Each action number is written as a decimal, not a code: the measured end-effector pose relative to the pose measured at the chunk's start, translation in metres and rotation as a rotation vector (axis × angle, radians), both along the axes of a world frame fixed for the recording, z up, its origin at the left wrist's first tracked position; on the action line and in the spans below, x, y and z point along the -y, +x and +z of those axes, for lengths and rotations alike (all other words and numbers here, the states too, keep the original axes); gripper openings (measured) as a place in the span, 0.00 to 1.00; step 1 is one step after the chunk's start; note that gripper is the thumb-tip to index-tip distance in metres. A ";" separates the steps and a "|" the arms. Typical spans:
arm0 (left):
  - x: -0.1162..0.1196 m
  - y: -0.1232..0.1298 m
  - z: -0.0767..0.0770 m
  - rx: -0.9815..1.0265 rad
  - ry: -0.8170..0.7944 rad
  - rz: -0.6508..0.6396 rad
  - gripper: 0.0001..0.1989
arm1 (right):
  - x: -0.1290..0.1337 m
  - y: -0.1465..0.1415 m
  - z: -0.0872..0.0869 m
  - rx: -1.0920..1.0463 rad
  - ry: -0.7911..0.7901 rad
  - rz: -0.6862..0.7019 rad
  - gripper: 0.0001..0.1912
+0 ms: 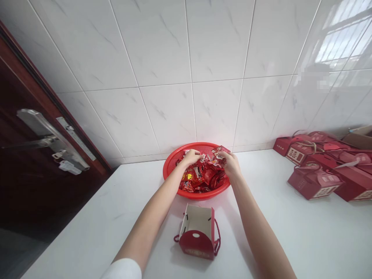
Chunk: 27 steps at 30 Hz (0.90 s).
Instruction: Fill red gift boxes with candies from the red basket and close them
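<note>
Red packet [217, 155] is pinched in the right hand [230, 164], thumb and fingers nearly together, above the right side of the red basket [202, 196]. More packets [207, 174] are heaped inside. Left hand [192, 158] is held over the heap, fingertips bunched; whether anything is gripped can't be told. Open box [197, 245] is placed in front, between forearms.

Left hand [192, 157] and right hand [231, 164] reach forward near each other, fingers [197, 152] bent, forearms [158, 205] slanting inward.
</note>
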<state>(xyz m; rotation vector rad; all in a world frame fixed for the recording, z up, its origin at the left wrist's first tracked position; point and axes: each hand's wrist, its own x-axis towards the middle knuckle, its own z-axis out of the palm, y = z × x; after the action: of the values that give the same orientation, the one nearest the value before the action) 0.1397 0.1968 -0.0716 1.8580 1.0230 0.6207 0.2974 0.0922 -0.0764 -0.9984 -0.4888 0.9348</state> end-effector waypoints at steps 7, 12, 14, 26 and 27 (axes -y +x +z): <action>0.006 0.002 0.011 0.103 0.059 0.061 0.23 | -0.005 0.004 -0.006 -0.017 -0.038 0.008 0.08; 0.011 0.000 0.012 0.119 0.051 0.092 0.19 | -0.007 0.004 -0.006 -0.049 -0.056 0.014 0.07; 0.012 0.000 0.013 0.110 0.046 0.098 0.16 | -0.006 0.003 -0.004 -0.070 -0.063 0.011 0.07; 0.008 -0.007 0.016 -0.257 -0.040 -0.183 0.05 | -0.003 -0.001 0.000 -0.144 -0.050 -0.028 0.07; 0.009 -0.008 0.017 -0.291 -0.040 -0.214 0.03 | -0.003 -0.001 0.000 -0.150 -0.048 -0.035 0.07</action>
<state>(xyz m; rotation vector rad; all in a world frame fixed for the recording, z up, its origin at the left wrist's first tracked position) 0.1315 0.1882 -0.0549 2.0281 0.9929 0.2051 0.2969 0.0949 -0.0765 -0.9693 -0.3235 0.9860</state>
